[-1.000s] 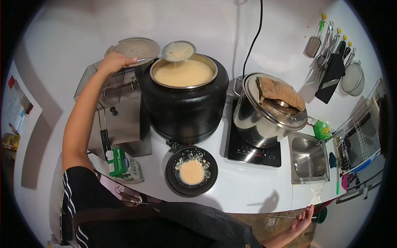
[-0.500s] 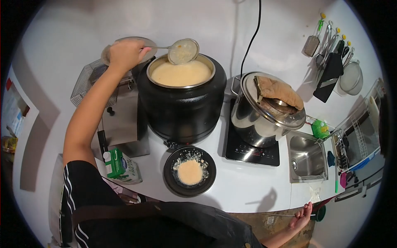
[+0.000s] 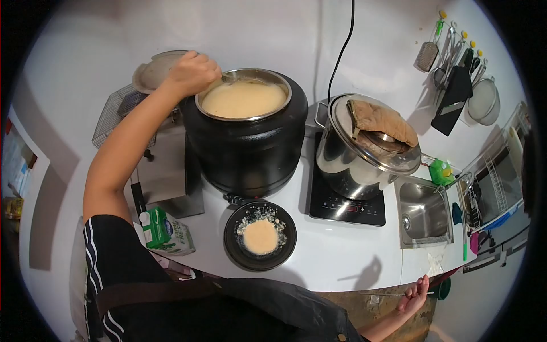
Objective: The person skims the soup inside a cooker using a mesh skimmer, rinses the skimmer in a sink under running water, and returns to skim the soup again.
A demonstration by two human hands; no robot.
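Note:
My left hand [image 3: 196, 74] is closed around the handle of a ladle [image 3: 229, 77], whose head is hidden in the pale, creamy soup [image 3: 245, 100]. The soup fills the metal insert of a black soup kettle [image 3: 245, 151]. In front of the kettle sits a dark bowl [image 3: 232, 251] with a pool of the same-coloured liquid and whitish lumps around it. Low at the right, past the counter's edge, my right hand [image 3: 411, 296] has its fingers curled on a thin metal rod-like utensil [image 3: 379, 294]; its kind cannot be made out.
A lidded steel pot [image 3: 347, 165] with a brown cloth mitt [image 3: 382, 122] on top stands on an induction hob [image 3: 347, 211]. Further right is a sink [image 3: 424, 219]. A green-and-white carton [image 3: 165, 231], a fryer [image 3: 162, 176] and a wire basket [image 3: 117, 117] are at the left.
My left hand has lowered the ladle, so its round head, earlier visible above the kettle's rim, is now down in the soup. My right hand stays nearly in place.

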